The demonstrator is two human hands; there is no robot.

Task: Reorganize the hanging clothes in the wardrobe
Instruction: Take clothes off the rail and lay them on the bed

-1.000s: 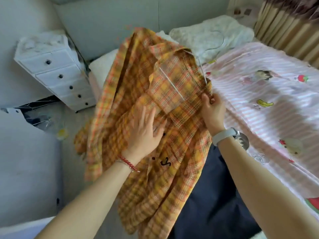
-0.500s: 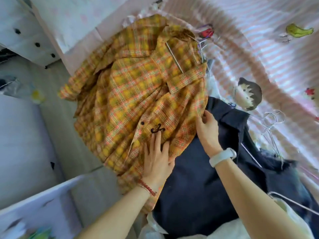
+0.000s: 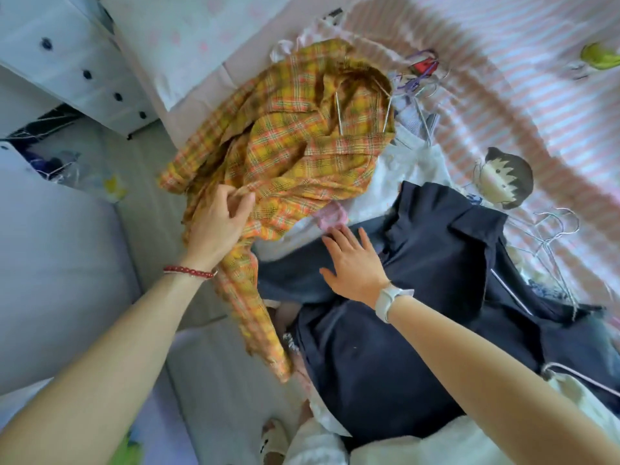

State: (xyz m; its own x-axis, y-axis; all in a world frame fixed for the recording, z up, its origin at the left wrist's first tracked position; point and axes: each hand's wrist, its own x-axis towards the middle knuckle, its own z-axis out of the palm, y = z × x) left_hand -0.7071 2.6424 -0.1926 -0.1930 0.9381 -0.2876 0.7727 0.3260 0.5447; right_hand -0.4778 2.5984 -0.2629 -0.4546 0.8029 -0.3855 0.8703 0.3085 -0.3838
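A yellow and orange plaid shirt (image 3: 302,156) lies crumpled on the bed's near edge, a wire hanger (image 3: 339,112) still inside its collar. One sleeve trails off the edge toward the floor. My left hand (image 3: 218,226) pinches a fold of the plaid fabric near its lower left. To the right a dark navy garment (image 3: 419,313) is spread over the bed, also on a hanger. My right hand (image 3: 355,263) rests flat on it with fingers straight.
The bed carries a pink striped cartoon sheet (image 3: 503,78). Loose wire hangers (image 3: 553,239) lie right of the navy garment, more near the plaid collar. A white drawer unit (image 3: 67,55) stands at the top left beside the grey floor (image 3: 141,169). White fabric lies at the bottom.
The plaid shirt has been lowered from the air onto the bed and now lies bunched. My right hand let go of it and moved onto the navy garment; my left hand now pinches the shirt.
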